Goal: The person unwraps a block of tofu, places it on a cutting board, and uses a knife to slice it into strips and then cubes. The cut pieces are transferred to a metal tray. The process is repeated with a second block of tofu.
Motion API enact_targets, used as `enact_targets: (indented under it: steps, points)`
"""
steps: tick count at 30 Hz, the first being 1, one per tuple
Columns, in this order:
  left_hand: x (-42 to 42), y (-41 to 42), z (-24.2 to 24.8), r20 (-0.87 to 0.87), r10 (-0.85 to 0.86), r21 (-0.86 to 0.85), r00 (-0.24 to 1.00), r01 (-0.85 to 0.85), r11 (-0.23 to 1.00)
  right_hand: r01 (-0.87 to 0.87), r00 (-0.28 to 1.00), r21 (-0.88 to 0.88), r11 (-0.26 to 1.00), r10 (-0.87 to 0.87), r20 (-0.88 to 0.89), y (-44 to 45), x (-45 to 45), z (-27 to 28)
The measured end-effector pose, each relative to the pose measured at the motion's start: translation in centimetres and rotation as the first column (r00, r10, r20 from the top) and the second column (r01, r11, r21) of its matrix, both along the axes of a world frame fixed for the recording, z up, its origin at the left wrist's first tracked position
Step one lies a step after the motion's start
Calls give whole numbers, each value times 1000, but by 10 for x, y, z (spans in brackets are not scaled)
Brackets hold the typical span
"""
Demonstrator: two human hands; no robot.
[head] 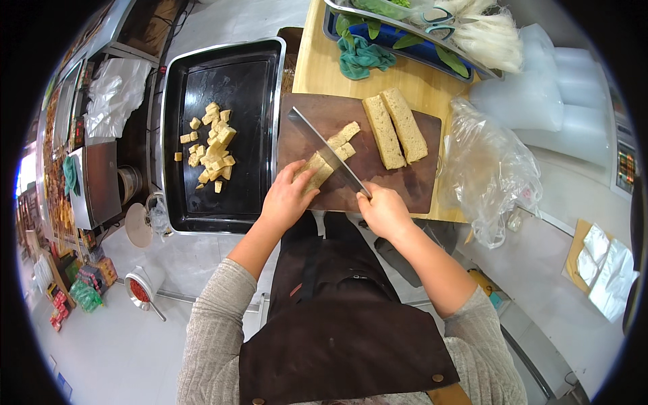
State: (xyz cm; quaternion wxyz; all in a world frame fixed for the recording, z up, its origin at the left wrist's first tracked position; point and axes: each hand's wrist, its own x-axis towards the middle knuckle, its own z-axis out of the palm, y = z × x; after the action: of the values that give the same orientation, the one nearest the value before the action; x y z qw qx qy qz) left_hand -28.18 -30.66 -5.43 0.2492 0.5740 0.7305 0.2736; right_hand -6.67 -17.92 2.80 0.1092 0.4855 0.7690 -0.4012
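My right hand [386, 210] grips the handle of a broad-bladed kitchen knife [324, 147], whose blade lies diagonally across a strip of spongy tan food, possibly tofu [319, 174]. With its fingers on the near part of that strip, my left hand [289, 195] holds it on the dark cutting board [304, 136]. Beyond the blade are several cut pieces [345, 139]. Two whole strips [400, 126] lie side by side at the board's right. Left of the board, a black metal tray [170, 116] holds a heap of small cubes [216, 147].
The board rests on a wooden table [324, 66]. Towards its back are a green cloth [362, 58] and a bin [400, 53] with leaves, scissors [440, 23] and white fibrous strands [486, 43]. A clear plastic bag [488, 172] hangs over the right edge.
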Motion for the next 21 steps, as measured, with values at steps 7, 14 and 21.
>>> enact_targets:
  steps: [7, 14, 21]
  points:
    - [2, -1, -8, 36, 20, 52, 999, -22, 998, -84, 993, -13, 996, 85, 87, -12, -3, 14]
    - [-2, 2, -15, 46, 13, 32, 999, -15, 999, -120, 972, -23, 993, 122, 199, -18, -22, -13]
    - [0, 2, -12, 37, -12, -13, 999, 12, 1000, -80, 990, 36, 996, 75, 124, -17, -34, -40]
